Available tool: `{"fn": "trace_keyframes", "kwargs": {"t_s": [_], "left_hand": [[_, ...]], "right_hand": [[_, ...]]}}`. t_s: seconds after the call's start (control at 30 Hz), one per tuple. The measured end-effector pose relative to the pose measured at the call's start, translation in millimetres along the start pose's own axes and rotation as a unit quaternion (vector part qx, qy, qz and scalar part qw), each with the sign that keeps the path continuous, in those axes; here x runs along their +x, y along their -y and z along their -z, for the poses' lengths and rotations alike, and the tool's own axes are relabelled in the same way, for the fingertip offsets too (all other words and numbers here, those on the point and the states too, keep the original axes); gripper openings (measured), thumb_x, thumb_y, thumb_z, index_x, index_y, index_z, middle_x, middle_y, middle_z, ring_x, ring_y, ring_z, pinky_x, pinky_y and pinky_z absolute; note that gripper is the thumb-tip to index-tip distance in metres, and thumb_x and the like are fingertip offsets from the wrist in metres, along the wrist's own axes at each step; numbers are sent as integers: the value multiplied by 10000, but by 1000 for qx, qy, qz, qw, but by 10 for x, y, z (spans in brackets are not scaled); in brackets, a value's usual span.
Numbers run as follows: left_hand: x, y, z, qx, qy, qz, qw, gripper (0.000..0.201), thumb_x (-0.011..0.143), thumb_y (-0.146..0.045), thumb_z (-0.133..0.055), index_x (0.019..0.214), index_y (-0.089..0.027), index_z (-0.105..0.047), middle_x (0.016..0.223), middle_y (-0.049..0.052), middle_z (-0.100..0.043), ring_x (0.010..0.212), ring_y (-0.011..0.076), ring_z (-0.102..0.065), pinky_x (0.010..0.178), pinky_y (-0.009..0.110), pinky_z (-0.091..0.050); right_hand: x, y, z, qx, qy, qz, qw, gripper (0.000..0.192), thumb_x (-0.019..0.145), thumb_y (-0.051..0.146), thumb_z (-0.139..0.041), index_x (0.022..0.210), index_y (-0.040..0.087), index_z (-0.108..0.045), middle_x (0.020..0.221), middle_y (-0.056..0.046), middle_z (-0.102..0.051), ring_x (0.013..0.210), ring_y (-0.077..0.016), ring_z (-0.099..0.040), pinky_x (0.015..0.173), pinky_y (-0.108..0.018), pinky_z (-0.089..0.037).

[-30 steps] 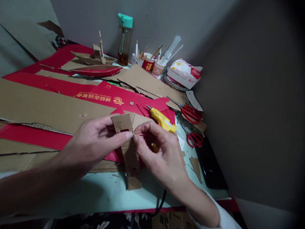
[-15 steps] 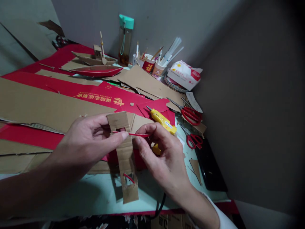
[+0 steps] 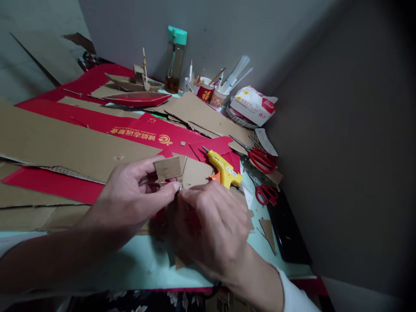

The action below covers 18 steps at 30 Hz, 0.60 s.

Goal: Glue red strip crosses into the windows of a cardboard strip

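One cardboard strip (image 3: pixel 168 167) pinched in left hand (image 3: pixel 131 195), extending behind curled right hand (image 3: pixel 216 225), right grip unclear.

诚信志远果业 (image 3: pixel 133 133) on red card (image 3: pixel 182 135), upside down

White sleeves (image 3: pixel 294 291) and dark, pale-flowered clothing (image 3: pixel 151 302) are worn.

A teal-lidded bottle (image 3: pixel 175 58) stands near a red cup (image 3: pixel 204 93).
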<state>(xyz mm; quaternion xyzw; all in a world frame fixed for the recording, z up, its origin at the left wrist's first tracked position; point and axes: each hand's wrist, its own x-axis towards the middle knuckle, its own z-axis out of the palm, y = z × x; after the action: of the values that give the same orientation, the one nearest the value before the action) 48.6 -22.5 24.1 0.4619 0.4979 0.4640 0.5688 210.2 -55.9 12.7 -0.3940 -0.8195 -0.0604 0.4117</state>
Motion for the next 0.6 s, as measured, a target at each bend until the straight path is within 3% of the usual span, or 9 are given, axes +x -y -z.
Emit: {"fn": "trace_keyframes", "kwargs": {"t_s": [0.13,0.27,0.33,0.47,0.6], "left_hand": [[27,13,7,-18,45,-2,999,60,699,-235,-809,712,-223,-752,660,-51,-704,632,132,-642,564,197,-527],[47,29,32,-31,78,30,996,110,717,-240,-821,816,-227,-773,737,-33,-760,696,151,-681,617,208,-564],[58,42,51,-20,82,33,996,121,733,-268,-819,843,-230,-783,756,-26,-781,709,159,-705,621,211,-576],[80,45,72,26,86,9,996,93,775,-301,-793,847,-243,-787,778,-23,-807,762,184,-772,671,227,-618],[72,11,34,28,60,-21,998,96,717,-293,-785,804,-257,-771,733,-33,-788,776,198,-788,673,234,-632]], "right_hand": [[-13,-28,3,-45,3,51,998,181,935,62,-570,885,235,-585,700,-35,-614,616,-213,-516,570,-396,-342],[-7,-63,28,-54,15,79,995,189,933,59,-582,839,223,-591,683,-35,-636,604,-202,-489,556,-405,-347],[0,-77,39,-24,5,53,998,191,938,70,-604,835,228,-577,677,-27,-630,608,-194,-522,563,-391,-369],[33,-78,67,56,-1,-67,996,136,977,119,-581,885,218,-575,737,-25,-649,640,-170,-597,581,-332,-461],[62,-71,76,36,28,-75,996,139,1025,159,-542,902,195,-593,779,-40,-670,656,-165,-594,584,-318,-486]]}}
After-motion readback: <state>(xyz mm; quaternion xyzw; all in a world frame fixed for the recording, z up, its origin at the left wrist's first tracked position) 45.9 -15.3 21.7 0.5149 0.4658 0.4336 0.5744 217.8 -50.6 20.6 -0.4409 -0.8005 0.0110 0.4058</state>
